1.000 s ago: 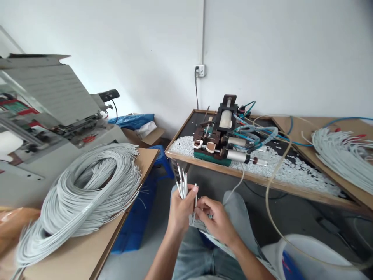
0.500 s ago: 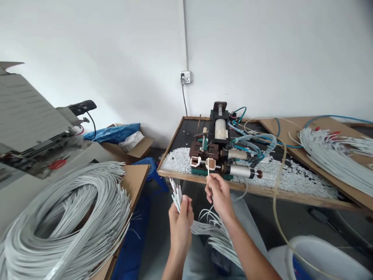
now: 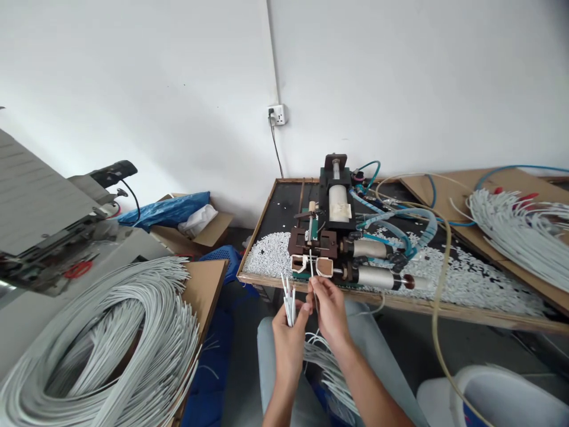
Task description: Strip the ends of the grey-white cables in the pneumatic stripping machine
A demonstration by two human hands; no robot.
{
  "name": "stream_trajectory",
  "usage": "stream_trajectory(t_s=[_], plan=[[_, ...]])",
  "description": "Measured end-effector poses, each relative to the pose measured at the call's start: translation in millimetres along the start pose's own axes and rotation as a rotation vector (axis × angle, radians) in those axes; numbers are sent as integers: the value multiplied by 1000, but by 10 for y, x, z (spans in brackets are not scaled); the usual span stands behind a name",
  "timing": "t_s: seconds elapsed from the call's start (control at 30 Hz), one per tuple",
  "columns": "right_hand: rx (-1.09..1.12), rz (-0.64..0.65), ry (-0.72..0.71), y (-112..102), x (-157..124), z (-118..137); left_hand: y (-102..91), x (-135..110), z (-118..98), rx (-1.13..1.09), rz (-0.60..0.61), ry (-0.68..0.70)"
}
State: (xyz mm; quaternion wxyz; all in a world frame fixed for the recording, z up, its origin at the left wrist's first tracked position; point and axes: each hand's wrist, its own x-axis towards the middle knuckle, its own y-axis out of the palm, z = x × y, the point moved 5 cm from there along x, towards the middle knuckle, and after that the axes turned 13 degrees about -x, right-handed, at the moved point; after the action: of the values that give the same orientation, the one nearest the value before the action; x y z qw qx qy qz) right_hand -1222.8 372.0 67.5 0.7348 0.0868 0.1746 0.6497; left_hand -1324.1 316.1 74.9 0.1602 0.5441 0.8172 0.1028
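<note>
My left hand (image 3: 290, 332) is closed round a small bunch of white wires (image 3: 290, 301), their ends pointing up and away from me. Close beside it, my right hand (image 3: 326, 305) pinches a single white wire (image 3: 312, 267). That wire's end reaches between the jaws of a pneumatic wire stripping machine (image 3: 313, 243), with a pale bracket on each side of the gap. More white wires (image 3: 331, 367) hang below my hands, over my lap. The exact contact of the wire tip with the jaws is too small to tell.
Stripped insulation bits (image 3: 269, 255) cover much of the wood-edged table (image 3: 284, 204). A big coil of wires (image 3: 146, 332) lies on cardboard at left, beside another machine (image 3: 40, 196). More wires (image 3: 520, 225) rest at right. An air hose (image 3: 438, 308) hangs above a white bucket (image 3: 462, 379).
My right hand has brought its wire forward into the gap between the jaws. My left hand with the bunch has moved right, closer to it. The view has shifted slightly.
</note>
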Motion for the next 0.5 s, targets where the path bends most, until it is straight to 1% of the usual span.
stream_trajectory(t_s=[0.13, 0.27, 0.37, 0.5], plan=[[39, -54, 52, -9, 4, -36, 42, -31, -15, 122, 99, 49], [66, -79, 115, -20, 4, -108, 58, -50, 32, 222, 186, 63], [74, -70, 116, -16, 12, -115, 73, -22, 62, 272, 211, 95], [51, -69, 84, -1, 23, -96, 109, 32, 83, 317, 215, 139]])
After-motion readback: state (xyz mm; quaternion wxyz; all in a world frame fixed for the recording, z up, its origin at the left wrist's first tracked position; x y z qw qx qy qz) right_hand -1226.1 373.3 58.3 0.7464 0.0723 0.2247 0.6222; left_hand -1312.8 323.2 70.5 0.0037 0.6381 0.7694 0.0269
